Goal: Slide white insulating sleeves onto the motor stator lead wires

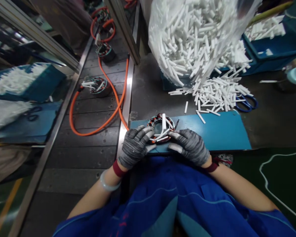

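A round motor stator point(160, 122) with copper windings lies on a blue board point(219, 130) right in front of me. Several white sleeve tubes point(164, 121) stick out of it. My left hand point(135, 145), in a grey knit glove, grips the stator's near left rim. My right hand point(190, 145), gloved the same, pinches the tubes and wires at its near right side. Both hands touch the stator.
A clear bag of white tubes point(192, 36) spills a loose pile point(217, 93) onto the bench behind the board, over blue-handled scissors point(248, 103). Blue bins point(273, 46) stand at the right. On the left conveyor point(93, 118) sit more stators point(97, 86) with orange cable point(98, 128).
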A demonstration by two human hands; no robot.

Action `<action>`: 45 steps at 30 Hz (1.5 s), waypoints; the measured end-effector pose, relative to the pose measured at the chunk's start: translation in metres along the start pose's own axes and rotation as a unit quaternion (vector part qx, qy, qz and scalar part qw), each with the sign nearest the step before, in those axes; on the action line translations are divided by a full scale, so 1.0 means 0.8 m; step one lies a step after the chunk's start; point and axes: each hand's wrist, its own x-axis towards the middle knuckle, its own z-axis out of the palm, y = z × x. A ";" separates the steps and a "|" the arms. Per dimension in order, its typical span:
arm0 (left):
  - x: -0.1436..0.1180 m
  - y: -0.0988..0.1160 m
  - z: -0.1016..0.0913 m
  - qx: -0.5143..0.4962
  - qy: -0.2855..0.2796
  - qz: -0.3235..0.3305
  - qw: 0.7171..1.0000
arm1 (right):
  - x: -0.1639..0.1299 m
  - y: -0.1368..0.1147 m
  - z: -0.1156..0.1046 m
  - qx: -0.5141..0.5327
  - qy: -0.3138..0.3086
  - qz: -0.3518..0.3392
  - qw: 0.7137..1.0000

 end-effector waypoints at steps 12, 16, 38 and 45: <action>-0.002 0.002 0.014 0.033 0.036 0.076 0.996 | -0.014 -0.029 0.005 0.189 -0.104 0.132 0.967; -0.009 0.010 0.017 0.079 0.002 0.100 0.992 | -0.022 -0.024 0.003 0.046 -0.091 0.108 0.989; 0.048 0.021 -0.007 0.112 -0.083 0.143 0.980 | 0.015 0.043 -0.034 0.236 -0.112 0.223 0.939; 0.034 0.038 -0.015 0.164 -0.072 0.128 0.976 | 0.010 0.084 -0.064 -0.028 0.017 0.288 0.957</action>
